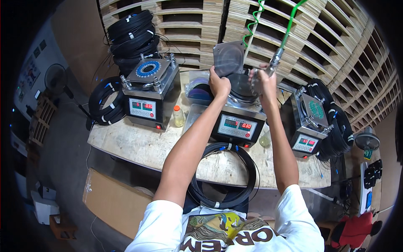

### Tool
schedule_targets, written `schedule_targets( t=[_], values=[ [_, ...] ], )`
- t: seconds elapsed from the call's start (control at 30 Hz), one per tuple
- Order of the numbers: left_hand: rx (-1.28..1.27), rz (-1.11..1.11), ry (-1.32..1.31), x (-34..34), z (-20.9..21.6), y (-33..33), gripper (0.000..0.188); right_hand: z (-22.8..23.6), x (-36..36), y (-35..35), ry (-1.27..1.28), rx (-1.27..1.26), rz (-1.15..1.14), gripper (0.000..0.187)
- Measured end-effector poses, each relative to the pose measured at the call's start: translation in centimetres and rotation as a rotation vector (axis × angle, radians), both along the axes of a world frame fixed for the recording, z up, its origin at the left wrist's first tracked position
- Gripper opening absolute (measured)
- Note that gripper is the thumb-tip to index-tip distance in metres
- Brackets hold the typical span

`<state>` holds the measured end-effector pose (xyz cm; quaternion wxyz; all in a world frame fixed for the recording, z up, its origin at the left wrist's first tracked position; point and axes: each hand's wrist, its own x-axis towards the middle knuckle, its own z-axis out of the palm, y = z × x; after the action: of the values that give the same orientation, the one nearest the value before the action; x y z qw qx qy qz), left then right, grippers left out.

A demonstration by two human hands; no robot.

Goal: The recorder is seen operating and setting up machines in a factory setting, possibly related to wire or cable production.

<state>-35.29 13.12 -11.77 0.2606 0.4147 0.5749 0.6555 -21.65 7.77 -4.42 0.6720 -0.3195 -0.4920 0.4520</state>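
My left hand (220, 87) grips the lower left edge of a square grey metal plate (228, 58), tilted up above the middle machine. My right hand (265, 86) is closed around an air blow gun (275, 60), which hangs from a green hose (289, 27). Below both hands lies the round dark platen (244, 86) of the middle polishing machine (216, 128), whose front panel shows lit red digits. The blow gun's nozzle is blurred or hidden by my fingers. A coil of black cable (255, 176) rests at the table's front edge, against my lap.
Similar machines stand left (147, 90) and right (310, 119), each with a fixture plate on top. Black cable coils (132, 38) are stacked behind the left one. A small bottle with an orange cap (179, 116) and stacked discs (200, 93) sit between machines. Wooden pallets (184, 31) rise behind.
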Motion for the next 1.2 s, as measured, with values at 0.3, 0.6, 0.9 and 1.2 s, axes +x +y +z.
schedule_targets(
  t=[0.3, 0.6, 0.9, 1.2],
  values=[
    [-0.003, 0.013, 0.01, 0.2, 0.2, -0.1, 0.054, 0.8, 5.2, -3.5, 0.017, 0.08, -0.237, 0.019],
    [-0.009, 0.037, 0.01, -0.1, 0.3, -0.3, 0.052, -0.6, 6.5, -4.4, -0.221, 0.06, -0.423, 0.025],
    [0.0, 0.074, -0.022, -0.3, 0.2, 0.0, 0.045, 2.1, 1.1, -7.6, -0.179, -0.032, -0.179, 0.023],
    [0.2, 0.206, 0.163, -0.6, 0.3, 0.0, 0.046, 2.2, -1.7, -4.9, -0.007, 0.245, -0.211, 0.027]
  ],
)
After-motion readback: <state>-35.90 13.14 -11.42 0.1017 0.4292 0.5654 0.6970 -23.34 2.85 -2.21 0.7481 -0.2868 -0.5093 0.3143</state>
